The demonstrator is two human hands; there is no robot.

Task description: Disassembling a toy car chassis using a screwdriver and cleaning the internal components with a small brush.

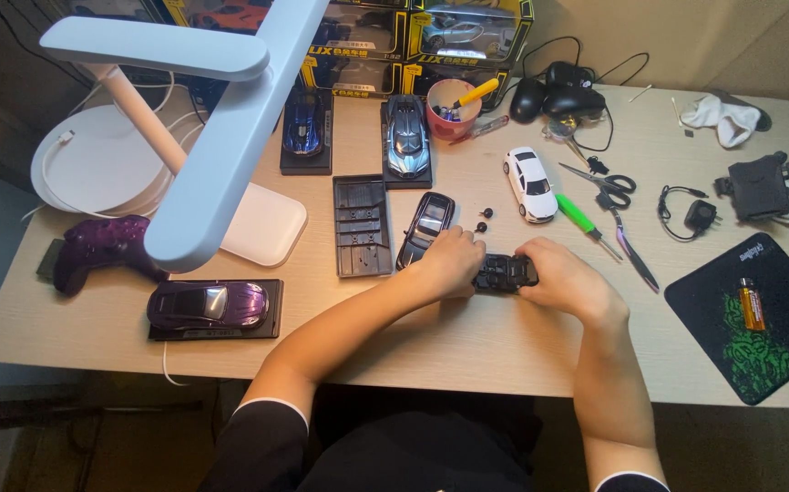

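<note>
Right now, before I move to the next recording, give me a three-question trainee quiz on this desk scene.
1. True or false: both hands grip the black car chassis.
2. Which lies nearest the right hand? A) purple car on its base B) green-handled screwdriver C) pink cup
3. Fill in: the white car stands beside the ___ with black handles.

Key: 1 true; 2 B; 3 scissors.
</note>
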